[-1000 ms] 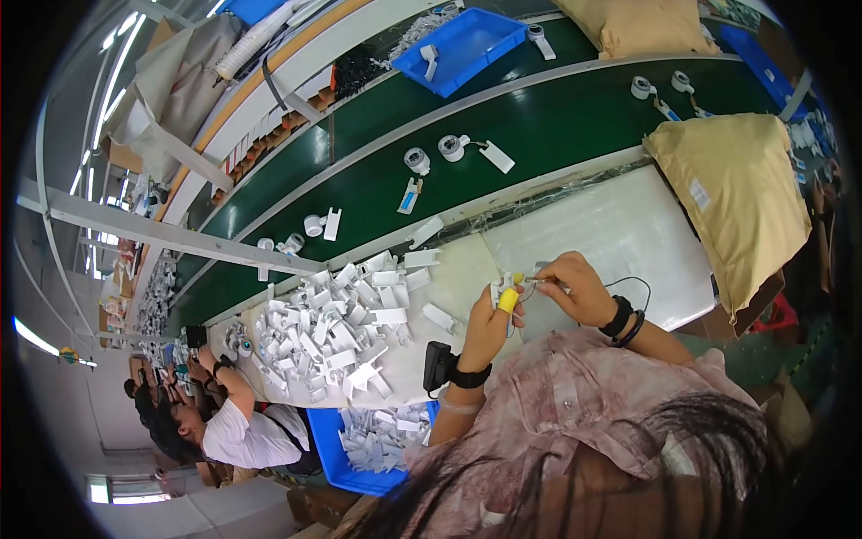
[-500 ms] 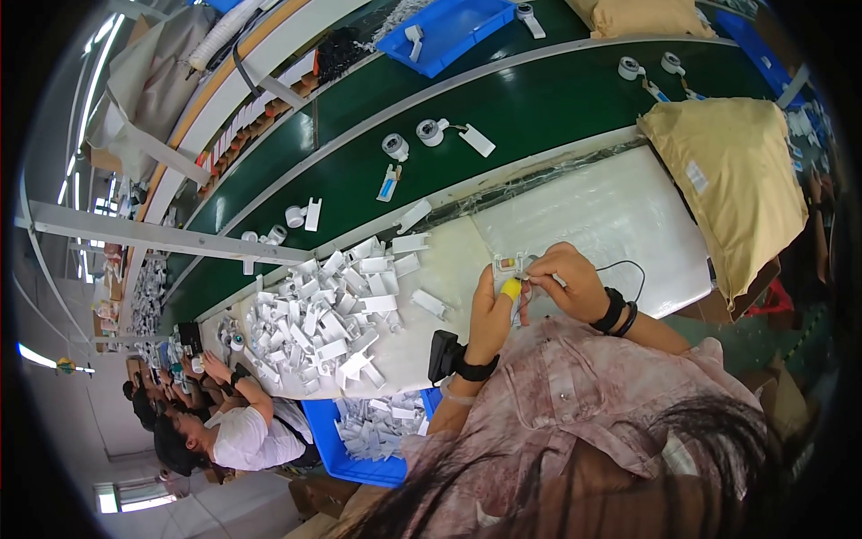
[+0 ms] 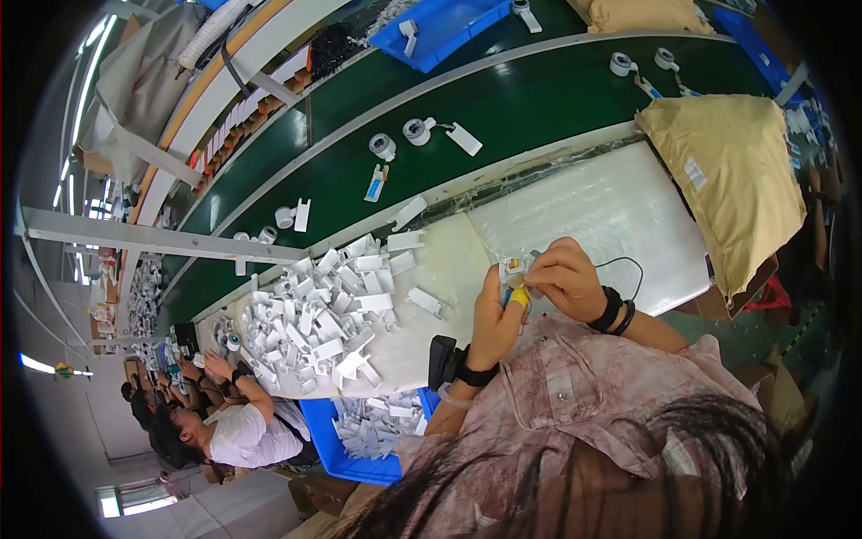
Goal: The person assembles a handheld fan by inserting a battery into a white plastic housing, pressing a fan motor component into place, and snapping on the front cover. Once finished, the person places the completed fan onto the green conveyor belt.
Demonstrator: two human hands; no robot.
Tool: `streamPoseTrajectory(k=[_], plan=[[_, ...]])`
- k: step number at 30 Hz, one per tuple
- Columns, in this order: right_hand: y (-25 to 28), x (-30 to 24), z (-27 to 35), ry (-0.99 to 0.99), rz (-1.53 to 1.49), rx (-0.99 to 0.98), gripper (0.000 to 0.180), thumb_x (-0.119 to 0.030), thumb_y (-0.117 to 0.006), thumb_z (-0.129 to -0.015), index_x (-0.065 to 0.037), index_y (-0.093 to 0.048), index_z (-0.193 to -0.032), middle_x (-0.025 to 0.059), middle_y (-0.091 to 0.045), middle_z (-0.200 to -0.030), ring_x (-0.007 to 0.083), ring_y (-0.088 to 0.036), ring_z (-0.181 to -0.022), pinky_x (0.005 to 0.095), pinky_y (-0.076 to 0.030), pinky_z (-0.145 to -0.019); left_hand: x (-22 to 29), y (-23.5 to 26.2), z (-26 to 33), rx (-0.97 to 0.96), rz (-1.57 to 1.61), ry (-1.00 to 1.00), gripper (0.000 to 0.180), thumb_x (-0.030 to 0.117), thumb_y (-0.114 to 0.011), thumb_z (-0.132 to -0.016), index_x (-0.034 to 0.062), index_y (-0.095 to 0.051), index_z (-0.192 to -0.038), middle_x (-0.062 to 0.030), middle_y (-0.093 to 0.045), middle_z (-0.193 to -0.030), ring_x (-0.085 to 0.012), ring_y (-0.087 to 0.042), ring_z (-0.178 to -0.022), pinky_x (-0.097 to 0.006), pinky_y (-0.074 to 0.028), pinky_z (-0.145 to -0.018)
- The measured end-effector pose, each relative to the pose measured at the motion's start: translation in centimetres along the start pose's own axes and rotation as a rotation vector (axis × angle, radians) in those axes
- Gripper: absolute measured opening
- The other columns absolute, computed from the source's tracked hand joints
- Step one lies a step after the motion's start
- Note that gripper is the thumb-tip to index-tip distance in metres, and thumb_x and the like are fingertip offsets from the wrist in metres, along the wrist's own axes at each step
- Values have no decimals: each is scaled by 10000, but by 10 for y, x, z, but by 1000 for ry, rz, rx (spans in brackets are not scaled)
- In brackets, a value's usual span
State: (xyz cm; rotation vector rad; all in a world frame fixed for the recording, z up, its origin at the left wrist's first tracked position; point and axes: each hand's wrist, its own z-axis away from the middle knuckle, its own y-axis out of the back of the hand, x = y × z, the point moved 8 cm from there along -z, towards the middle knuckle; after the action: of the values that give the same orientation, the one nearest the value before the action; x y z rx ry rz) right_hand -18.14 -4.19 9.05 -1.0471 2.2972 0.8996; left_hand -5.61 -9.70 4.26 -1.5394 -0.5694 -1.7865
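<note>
Above the near edge of the work table, my left hand (image 3: 494,314) grips a small white plastic housing (image 3: 508,272) with an orange-yellow bit inside it. Something yellow (image 3: 519,296) shows at that hand's thumb; whether it is a finger cover or a tool I cannot tell. My right hand (image 3: 567,280) is closed, its fingertips pinched together against the housing's right side. What they pinch is hidden. To the left of my hands lies a heap of white plastic housings (image 3: 314,314), with one loose housing (image 3: 425,302) between the heap and my left hand.
Beyond the table, a green conveyor belt (image 3: 503,108) carries white round units with attached pieces (image 3: 382,146). A blue tray (image 3: 440,36) stands farther back. A yellow-brown sack (image 3: 727,180) sits at right. A blue bin (image 3: 359,463) of white parts and a co-worker (image 3: 247,431) are at left.
The units on the belt have shifted left. My hands have moved slightly, and the yellow thing at my left thumb sits a little lower and farther right, with more of the white housing showing.
</note>
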Motion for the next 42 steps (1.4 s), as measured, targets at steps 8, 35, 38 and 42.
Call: streamPoseTrajectory(k=[8, 35, 38, 42], plan=[[-1, 4, 1, -31, -12, -7, 206, 18, -720, -729, -88, -671, -898, 50, -624, -905, 254, -544, -832, 348, -439, -750, 2, 0, -1, 24, -70, -57, 409, -7, -432, -872, 4, -431, -1281, -45, -555, -836, -94, -517, -641, -240, -440, -549], [-9, 5, -3, -51, -14, -66, 245, 37, -721, -708, -68, -649, -916, 65, -609, -883, 270, -537, -820, 360, -430, -775, -7, 10, -2, 161, -278, -195, 250, 137, -479, -995, -8, -534, -1191, -7, -560, -733, -49, -469, -577, -207, -396, -510], [-9, 2, -8, -40, 30, -76, 266, 36, -724, -690, -69, -652, -923, 63, -609, -885, 268, -542, -825, 365, -429, -787, -3, 10, -3, 161, -292, -216, 236, 121, -480, -989, -2, -541, -1182, -6, -559, -731, -48, -469, -579, -206, -387, -508], [-8, -5, -14, 41, 49, -81, 286, 19, -738, -664, -66, -659, -925, 55, -614, -880, 252, -564, -814, 371, -437, -779, -4, 7, -8, 95, -333, -184, 242, 110, -489, -982, 8, -541, -1195, 0, -549, -722, -47, -467, -581, -204, -384, -513]])
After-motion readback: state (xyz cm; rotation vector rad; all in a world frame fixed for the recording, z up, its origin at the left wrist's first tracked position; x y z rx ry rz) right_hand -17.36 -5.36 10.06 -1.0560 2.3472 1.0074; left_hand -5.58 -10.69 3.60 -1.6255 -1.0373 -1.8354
